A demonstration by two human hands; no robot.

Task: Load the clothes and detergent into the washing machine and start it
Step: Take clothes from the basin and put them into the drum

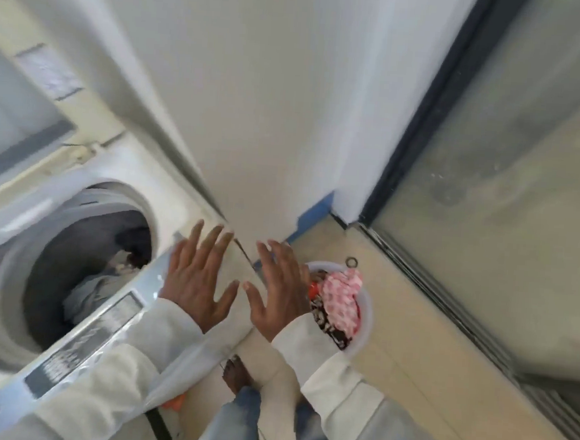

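A white top-loading washing machine (179, 212) stands at the left with its lid up. Grey and dark clothes (106, 275) lie in its drum. A white basket (366, 314) sits on the floor to the right of the machine, holding a pink-and-white garment (341, 299) and dark patterned clothes. My left hand (195, 282) hovers flat with fingers spread over the machine's front right corner. My right hand (276, 294) is spread the same way beside it, above the gap between machine and basket. Both hands hold nothing. I see no detergent.
The machine's control panel (95, 340) runs along its front edge under my left sleeve. A white wall rises behind. A dark-framed sliding glass door (489, 199) bounds the right side. My foot (236, 374) rests on the beige tiled floor (409, 365).
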